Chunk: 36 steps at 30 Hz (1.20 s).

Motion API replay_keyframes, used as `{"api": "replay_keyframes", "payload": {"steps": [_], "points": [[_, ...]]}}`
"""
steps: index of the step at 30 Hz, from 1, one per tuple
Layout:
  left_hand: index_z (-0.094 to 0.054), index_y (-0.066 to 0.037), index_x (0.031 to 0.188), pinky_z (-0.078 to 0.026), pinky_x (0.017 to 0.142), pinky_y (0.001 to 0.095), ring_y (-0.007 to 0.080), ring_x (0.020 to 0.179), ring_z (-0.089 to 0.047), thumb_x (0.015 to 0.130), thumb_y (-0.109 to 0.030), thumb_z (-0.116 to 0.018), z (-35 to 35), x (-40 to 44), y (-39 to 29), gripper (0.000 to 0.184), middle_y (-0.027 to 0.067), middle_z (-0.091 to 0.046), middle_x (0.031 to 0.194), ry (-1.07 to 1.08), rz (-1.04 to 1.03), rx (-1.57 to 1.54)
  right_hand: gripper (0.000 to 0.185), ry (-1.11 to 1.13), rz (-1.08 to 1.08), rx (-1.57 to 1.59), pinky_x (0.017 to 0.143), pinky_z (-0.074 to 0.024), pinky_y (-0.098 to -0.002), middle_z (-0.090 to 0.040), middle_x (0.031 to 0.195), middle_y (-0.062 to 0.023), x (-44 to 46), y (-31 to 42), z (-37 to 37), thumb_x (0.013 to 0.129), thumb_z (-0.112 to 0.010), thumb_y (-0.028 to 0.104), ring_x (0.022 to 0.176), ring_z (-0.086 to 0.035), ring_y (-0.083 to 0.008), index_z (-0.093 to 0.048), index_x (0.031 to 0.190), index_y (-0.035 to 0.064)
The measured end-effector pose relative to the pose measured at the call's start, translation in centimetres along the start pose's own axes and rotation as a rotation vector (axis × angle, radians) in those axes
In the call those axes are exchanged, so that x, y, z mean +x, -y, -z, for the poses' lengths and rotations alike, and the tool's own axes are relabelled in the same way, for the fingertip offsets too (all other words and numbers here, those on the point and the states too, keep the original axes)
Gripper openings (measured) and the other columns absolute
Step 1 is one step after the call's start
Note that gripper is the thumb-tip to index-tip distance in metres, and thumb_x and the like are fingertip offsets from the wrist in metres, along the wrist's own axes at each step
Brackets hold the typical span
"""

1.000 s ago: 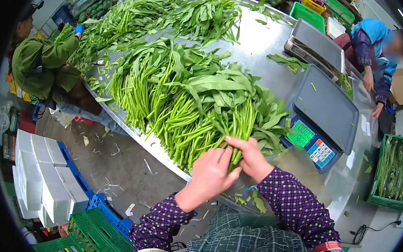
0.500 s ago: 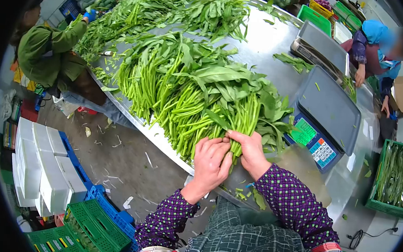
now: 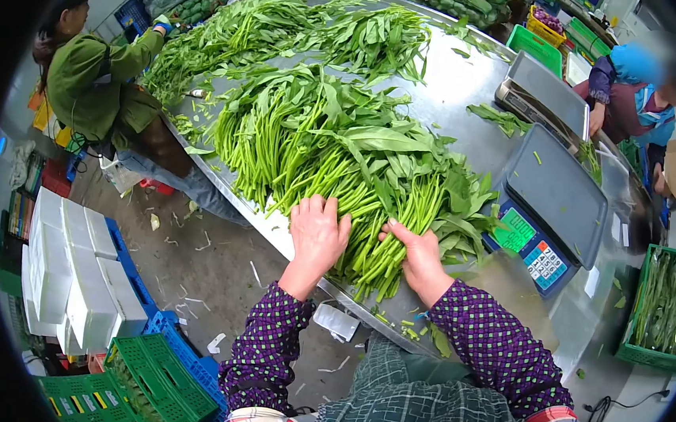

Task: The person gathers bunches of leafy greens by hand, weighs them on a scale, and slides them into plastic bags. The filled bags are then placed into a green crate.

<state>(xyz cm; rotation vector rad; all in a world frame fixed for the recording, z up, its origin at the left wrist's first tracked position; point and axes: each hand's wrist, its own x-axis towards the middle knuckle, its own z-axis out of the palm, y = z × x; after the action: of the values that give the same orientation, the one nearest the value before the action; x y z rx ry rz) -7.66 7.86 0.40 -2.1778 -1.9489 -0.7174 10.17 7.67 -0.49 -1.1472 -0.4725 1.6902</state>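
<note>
A large heap of water spinach (image 3: pixel 280 139) lies on the metal table, its pale green stem ends facing me and its leaves pointing away. My right hand (image 3: pixel 421 259) is closed round a bunch of water spinach stems (image 3: pixel 414 217) at the heap's right side, thumb on top. To the left, my left hand (image 3: pixel 318 237) rests on the heap's stem ends, fingers stretched forward and slightly apart; its fingertips are partly hidden among the stems. Beside the right hand, loose leaves (image 3: pixel 465 213) spread towards the scale.
A digital scale (image 3: pixel 557 200) stands right of the heap, with another scale (image 3: pixel 550 93) behind it. A person in green (image 3: pixel 94 85) works at the left; another person (image 3: pixel 636 100) is at the far right. A green crate (image 3: pixel 629 349) of bagged greens and white foam boxes (image 3: pixel 71 269) flank the table.
My left hand has left the bunch beside my right hand and moved left onto the heap's stems. My right hand keeps hold of the bunch. The view has shifted slightly.
</note>
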Motion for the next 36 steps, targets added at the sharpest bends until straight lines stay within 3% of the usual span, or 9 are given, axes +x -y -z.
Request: {"api": "replay_keyframes", "payload": {"steps": [5,7,11,14,18,23,28,32,36], "points": [[-0.064,-0.004,0.084,-0.047,0.071,0.0437,0.0329,0.083,-0.059,0.08,-0.017,-0.062,-0.1,-0.7,-1.4,0.014,0.0132,-0.061,0.082,0.098,0.094,-0.42,0.029,0.009,0.095,-0.056,0.072,-0.0522,-0.0306,-0.065,0.093,-0.007,0.5,-0.4,-1.1,0.083,-0.07,0.01,0.08,-0.063,-0.0163,-0.057,0.107,0.0023],[-0.064,-0.004,0.083,-0.047,0.068,0.0429,0.032,0.079,-0.058,0.079,-0.012,-0.062,-0.6,-2.2,-4.2,0.008,0.0119,-0.061,0.078,0.054,0.021,-0.461,0.045,0.043,0.187,-0.131,0.084,-0.047,-0.0336,-0.064,0.1,-0.0084,0.2,0.3,-1.6,0.077,-0.076,0.009,0.091,-0.06,-0.0182,-0.051,0.114,-0.0015],[-0.066,-0.004,0.09,-0.048,0.067,0.0377,0.0292,0.079,-0.059,0.078,-0.005,-0.063,-0.2,-4.0,-6.6,0.012,0.0107,-0.064,0.083,-0.022,-0.022,-0.737,0.041,-0.049,0.12,-0.16,0.067,-0.0514,-0.0312,-0.063,0.094,-0.0101,1.0,0.1,0.6,0.072,-0.067,-0.009,0.077,-0.062,-0.0194,-0.049,0.108,-0.0029],[-0.063,-0.001,0.099,-0.046,0.078,0.0386,0.0294,0.086,-0.058,0.079,-0.009,-0.065,1.5,-2.8,-3.6,0.022,0.0121,-0.064,0.091,-0.221,0.025,-0.497,0.041,-0.062,0.121,-0.181,0.066,-0.0515,-0.0317,-0.062,0.094,-0.0112,-0.7,1.5,1.0,0.072,-0.065,-0.011,0.074,-0.062,-0.0194,-0.046,0.108,-0.0025],[-0.061,0.002,0.105,-0.041,0.076,0.0411,0.0299,0.089,-0.054,0.082,-0.016,-0.064,-0.7,-3.3,-1.8,0.029,0.0138,-0.06,0.09,-0.114,-0.032,-0.147,0.042,-0.167,0.172,-0.188,0.069,-0.0523,-0.0315,-0.062,0.094,-0.0124,-0.8,-0.5,1.0,0.074,-0.07,-0.006,0.076,-0.062,-0.0194,-0.044,0.108,-0.0038],[-0.063,0.001,0.096,-0.043,0.066,0.0406,0.031,0.075,-0.053,0.081,-0.009,-0.063,-1.8,-6.5,-5.2,0.019,0.0137,-0.056,0.079,-0.076,0.056,-0.275,0.039,-0.108,0.083,-0.241,0.077,-0.0499,-0.0318,-0.066,0.099,-0.0108,-1.0,-1.5,-0.7,0.075,-0.079,0.01,0.084,-0.062,-0.0175,-0.059,0.106,-0.0035],[-0.064,0.001,0.099,-0.047,0.067,0.0387,0.0298,0.077,-0.055,0.078,-0.008,-0.065,-1.9,-8.3,-7.0,0.022,0.0128,-0.058,0.083,-0.045,0.04,-0.463,0.034,-0.107,0.134,-0.268,0.071,-0.0504,-0.0305,-0.067,0.091,-0.0094,0.6,-2.8,0.9,0.071,-0.077,0.002,0.076,-0.062,-0.0174,-0.061,0.1,-0.0031],[-0.064,-0.002,0.087,-0.048,0.064,0.0372,0.0285,0.075,-0.059,0.078,-0.005,-0.066,1.1,-4.9,-4.8,0.009,0.0109,-0.06,0.083,-0.272,0.123,-0.467,0.03,-0.103,0.092,-0.283,0.068,-0.0515,-0.03,-0.068,0.09,-0.01,-1.2,-0.2,2.7,0.07,-0.074,-0.002,0.075,-0.064,-0.0169,-0.063,0.098,-0.0041],[-0.065,-0.004,0.087,-0.049,0.062,0.037,0.0273,0.069,-0.06,0.077,-0.009,-0.067,-0.7,-7.1,-4.5,0.011,0.0095,-0.061,0.078,-0.075,0.047,-0.432,0.03,-0.091,0.123,-0.289,0.072,-0.0517,-0.03,-0.069,0.094,-0.011,-3.3,0.0,4.8,0.073,-0.071,-0.004,0.079,-0.065,-0.0171,-0.063,0.102,-0.0045]]}}
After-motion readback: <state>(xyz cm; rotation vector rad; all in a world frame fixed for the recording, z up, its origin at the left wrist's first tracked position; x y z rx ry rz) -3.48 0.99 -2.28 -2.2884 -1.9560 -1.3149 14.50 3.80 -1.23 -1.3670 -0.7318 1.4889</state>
